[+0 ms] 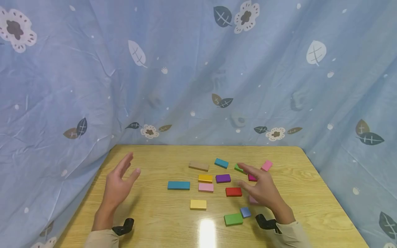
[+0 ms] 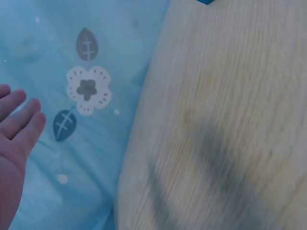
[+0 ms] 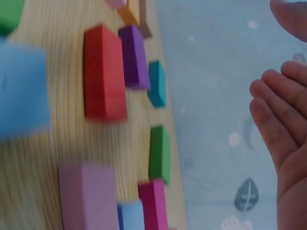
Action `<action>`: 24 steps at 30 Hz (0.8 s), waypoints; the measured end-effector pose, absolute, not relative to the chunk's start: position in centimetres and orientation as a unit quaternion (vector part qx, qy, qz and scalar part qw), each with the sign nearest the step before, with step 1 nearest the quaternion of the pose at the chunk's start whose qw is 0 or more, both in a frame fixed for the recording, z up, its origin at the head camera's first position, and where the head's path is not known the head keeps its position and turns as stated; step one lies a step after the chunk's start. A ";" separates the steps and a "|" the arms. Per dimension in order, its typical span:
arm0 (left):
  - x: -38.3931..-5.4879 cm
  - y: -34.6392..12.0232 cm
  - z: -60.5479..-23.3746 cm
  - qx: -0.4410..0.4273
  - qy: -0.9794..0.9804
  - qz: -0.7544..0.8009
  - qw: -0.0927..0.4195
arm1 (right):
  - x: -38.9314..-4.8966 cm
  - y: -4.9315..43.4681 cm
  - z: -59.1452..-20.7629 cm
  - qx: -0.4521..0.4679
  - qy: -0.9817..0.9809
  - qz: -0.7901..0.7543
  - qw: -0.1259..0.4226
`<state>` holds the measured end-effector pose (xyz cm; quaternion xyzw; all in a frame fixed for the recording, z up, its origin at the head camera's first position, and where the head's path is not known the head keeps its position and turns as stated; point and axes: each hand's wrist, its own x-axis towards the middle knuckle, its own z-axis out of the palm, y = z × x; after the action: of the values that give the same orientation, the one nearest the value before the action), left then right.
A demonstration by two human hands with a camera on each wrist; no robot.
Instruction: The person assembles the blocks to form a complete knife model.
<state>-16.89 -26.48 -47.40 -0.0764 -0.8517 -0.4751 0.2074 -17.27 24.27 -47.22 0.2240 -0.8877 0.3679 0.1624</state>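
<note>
My left hand (image 1: 118, 187) hovers above the left part of the wooden table, fingers straight and thumb apart, holding nothing. Over the blocks on the right, my right hand (image 1: 263, 187) is raised with its fingers extended, also holding nothing. Nearest to it are a red block (image 1: 233, 192), a magenta block (image 1: 252, 178), a mauve block (image 1: 253, 200) and a green block (image 1: 240, 168), some partly hidden by the hand in the head view. A purple block (image 1: 223, 178) lies left of its fingertips. The right wrist view shows a light blue block (image 3: 130, 215) beside the magenta one.
Other blocks lie across the wooden table (image 1: 149, 213): a long blue one (image 1: 179, 185), yellow (image 1: 198, 204), orange (image 1: 205, 178), light pink (image 1: 206, 187), tan (image 1: 199, 166), teal (image 1: 221, 163), bright pink (image 1: 266, 165), green (image 1: 233, 219) and small blue (image 1: 245, 212). A patterned blue curtain (image 1: 186, 75) surrounds the table.
</note>
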 end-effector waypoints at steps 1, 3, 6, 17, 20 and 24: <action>-17.1 -26.4 -47.4 -0.078 -0.848 -0.483 0.205 | -17.4 23.8 -47.2 0.228 -0.884 0.377 0.158; -17.4 -26.3 -47.3 -0.077 -0.842 -0.495 0.198 | -17.6 22.8 -47.2 0.235 -0.875 0.397 0.145; -18.1 -26.1 -47.2 -0.084 -0.837 -0.505 0.193 | -17.9 21.3 -47.2 0.235 -0.866 0.425 0.116; -20.9 -25.0 -47.1 -0.118 -0.811 -0.551 0.156 | -19.7 16.2 -48.4 0.263 -0.837 0.479 0.034; -21.4 -24.5 -47.0 -0.120 -0.814 -0.551 0.141 | -20.0 15.1 -48.9 0.278 -0.830 0.483 0.021; -22.2 -23.8 -46.8 -0.127 -0.813 -0.557 0.115 | -20.4 13.7 -49.8 0.287 -0.819 0.496 -0.006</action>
<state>-22.22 -23.82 -46.79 -0.1270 -0.8129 -0.5566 0.1147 -20.41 13.67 -49.76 0.2867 -0.8194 0.4963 -0.0056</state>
